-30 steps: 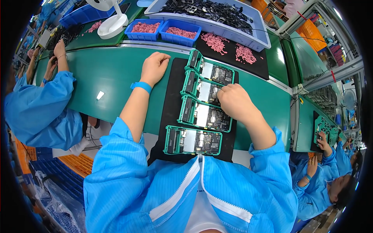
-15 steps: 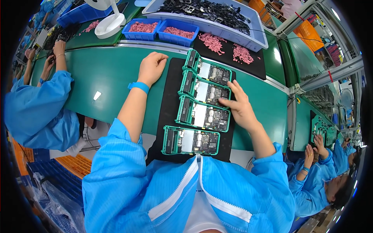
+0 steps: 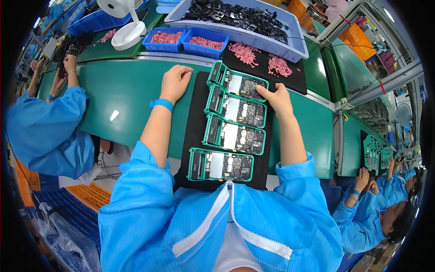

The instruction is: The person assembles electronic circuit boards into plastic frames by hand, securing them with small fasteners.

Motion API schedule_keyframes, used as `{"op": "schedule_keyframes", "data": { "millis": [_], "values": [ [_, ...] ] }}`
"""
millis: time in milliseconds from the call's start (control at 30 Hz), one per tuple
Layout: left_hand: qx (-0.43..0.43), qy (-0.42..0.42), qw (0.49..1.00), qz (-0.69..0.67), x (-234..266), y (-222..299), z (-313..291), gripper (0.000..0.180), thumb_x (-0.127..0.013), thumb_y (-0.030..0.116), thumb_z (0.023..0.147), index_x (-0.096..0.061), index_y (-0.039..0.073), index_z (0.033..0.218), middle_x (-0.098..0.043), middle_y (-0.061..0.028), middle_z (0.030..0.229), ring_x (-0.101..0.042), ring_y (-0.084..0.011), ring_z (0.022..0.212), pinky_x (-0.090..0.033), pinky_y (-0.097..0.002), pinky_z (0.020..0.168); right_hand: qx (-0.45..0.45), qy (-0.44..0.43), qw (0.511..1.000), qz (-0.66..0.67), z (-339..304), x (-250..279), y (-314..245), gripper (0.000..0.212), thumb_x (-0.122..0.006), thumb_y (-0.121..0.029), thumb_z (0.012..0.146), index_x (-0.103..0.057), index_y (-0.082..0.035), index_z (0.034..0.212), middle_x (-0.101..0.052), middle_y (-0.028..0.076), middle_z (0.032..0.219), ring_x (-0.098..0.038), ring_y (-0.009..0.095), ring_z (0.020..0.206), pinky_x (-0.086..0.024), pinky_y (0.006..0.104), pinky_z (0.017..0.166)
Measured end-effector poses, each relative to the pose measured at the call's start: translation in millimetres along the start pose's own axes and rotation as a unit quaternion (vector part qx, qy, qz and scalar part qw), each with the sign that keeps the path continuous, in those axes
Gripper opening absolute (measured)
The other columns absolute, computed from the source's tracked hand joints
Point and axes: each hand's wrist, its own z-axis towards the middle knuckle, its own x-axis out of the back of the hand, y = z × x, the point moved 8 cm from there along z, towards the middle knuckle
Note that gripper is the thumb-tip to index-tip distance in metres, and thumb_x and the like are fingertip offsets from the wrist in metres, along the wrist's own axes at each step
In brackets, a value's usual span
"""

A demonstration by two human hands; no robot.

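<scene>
Several green fixtures (image 3: 220, 164), each bearing an opened phone with its circuit board showing, lie in a column on a black mat (image 3: 192, 120). A black panel stands along the left end of each. At the right end of the farthest fixture (image 3: 234, 85), my right hand (image 3: 278, 99) has its thumb over the board and its fingers curled at the outer edge. My left hand (image 3: 176, 84) rests on the green table left of the mat, fingers curled inward. Its fingertips are hidden, so whatever they hold, if anything, does not show.
Behind the mat are two blue bins (image 3: 205, 43) of pink pieces, loose pink piles (image 3: 280, 65) and a large tray (image 3: 293, 43) of black parts. A white fan (image 3: 129, 34) stands back left. Co-workers in blue sit at the left (image 3: 50, 129) and right (image 3: 362, 224).
My right hand has gone from spread over the second fixture to the right end of the farthest one, fingers now curled. My left hand stays in its place. The view has shifted slightly.
</scene>
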Motion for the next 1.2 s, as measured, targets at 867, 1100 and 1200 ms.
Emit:
{"op": "schedule_keyframes", "data": {
  "millis": [867, 1100, 1200],
  "values": [
    [0.0, -0.037, 0.999, -0.015, -8.7, -2.9, -4.1, 0.012, -0.06, 0.008, 0.09, -0.067, 0.001, 0.097, -0.06, -0.0028, 0.085, -0.056, -0.0098, 0.075, -0.046, -0.0243, 0.069, -0.021, 0.637, 0.7, 0.321, -194.5, 380.8, 249.5, 0.035, -0.076, 0.005, 0.072, -0.061, 0.005, 0.104, -0.067, 0.011, 0.097, -0.064, 0.022, 0.081, -0.052, 0.0335, 0.072],
    [0.001, -0.013, 1.0, 0.011, -3.6, -3.3, -3.7, 0.011, -0.06, 0.007, 0.087, -0.067, 0.002, 0.094, -0.061, -0.0069, 0.084, -0.059, -0.0161, 0.073, -0.048, -0.0277, 0.069, -0.139, 0.642, 0.73, 0.191, -180.1, 419.0, 321.0, 0.037, -0.081, 0.001, 0.064, -0.062, 0.009, 0.095, -0.067, 0.015, 0.094, -0.063, 0.021, 0.078, -0.051, 0.0352, 0.073],
    [-0.055, -0.002, 0.998, 0.038, 4.1, 9.8, -4.9, 0.01, -0.062, 0.006, 0.084, -0.068, 0.003, 0.091, -0.063, -0.011, 0.083, -0.062, -0.0236, 0.075, -0.05, -0.0314, 0.07, -0.284, 0.654, 0.701, -0.025, -190.1, 414.3, 312.2, 0.069, -0.087, -0.022, 0.063, -0.049, 0.013, 0.109, -0.057, 0.027, 0.113, -0.059, 0.035, 0.101, -0.049, 0.0437, 0.089]
  ]
}}
